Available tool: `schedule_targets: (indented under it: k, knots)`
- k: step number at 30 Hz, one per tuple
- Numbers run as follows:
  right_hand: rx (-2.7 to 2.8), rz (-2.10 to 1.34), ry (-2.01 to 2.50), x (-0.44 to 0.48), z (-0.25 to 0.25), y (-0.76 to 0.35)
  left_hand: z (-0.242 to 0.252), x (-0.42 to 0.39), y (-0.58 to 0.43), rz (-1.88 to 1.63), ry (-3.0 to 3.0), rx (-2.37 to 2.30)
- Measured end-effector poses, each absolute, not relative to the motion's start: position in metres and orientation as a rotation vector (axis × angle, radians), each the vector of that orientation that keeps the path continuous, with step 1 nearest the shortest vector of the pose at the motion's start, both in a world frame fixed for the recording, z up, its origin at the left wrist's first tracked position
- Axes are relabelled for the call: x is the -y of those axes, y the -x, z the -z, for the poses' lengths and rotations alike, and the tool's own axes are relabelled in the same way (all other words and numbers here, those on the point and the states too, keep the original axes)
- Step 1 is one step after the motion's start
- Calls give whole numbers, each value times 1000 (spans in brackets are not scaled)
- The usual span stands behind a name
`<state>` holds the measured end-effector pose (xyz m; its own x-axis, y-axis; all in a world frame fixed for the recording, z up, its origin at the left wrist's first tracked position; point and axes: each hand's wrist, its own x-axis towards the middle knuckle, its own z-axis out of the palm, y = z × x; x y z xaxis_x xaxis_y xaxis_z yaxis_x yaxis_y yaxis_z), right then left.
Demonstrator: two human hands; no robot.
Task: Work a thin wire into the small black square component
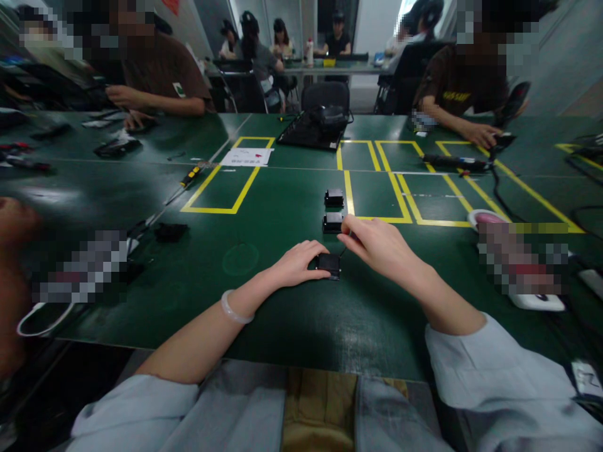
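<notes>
A small black box-shaped part (328,266) lies on the green table in front of me. My left hand (301,263) is closed around its left side, thumb at the near edge and fingers at the far edge. My right hand (372,242) is pinched just right of the part, holding a thin dark piece (344,252) that slants down toward the part's right edge. What that piece is, I cannot make out. Two similar black parts with grey tops stand beyond, the nearer one (332,222) beside my right fingertips and the farther one (334,198) behind it.
Yellow tape outlines (377,220) mark the table. A white paper sheet (247,157) and a yellow-black screwdriver (191,176) lie to the left. A black tray-like object (313,130) sits at the far edge. Blurred items lie at both sides. Other people sit across the table and at left.
</notes>
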<state>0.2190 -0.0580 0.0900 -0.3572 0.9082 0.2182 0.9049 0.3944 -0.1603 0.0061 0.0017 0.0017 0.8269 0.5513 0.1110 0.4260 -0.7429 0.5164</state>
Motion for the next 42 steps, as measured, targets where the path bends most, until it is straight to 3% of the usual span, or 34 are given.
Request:
schedule_targets:
  k: [42]
  knots:
    - [2372, -52, 1542, 58, -89, -221, -3, -1, -6, -348, -2516, -731]
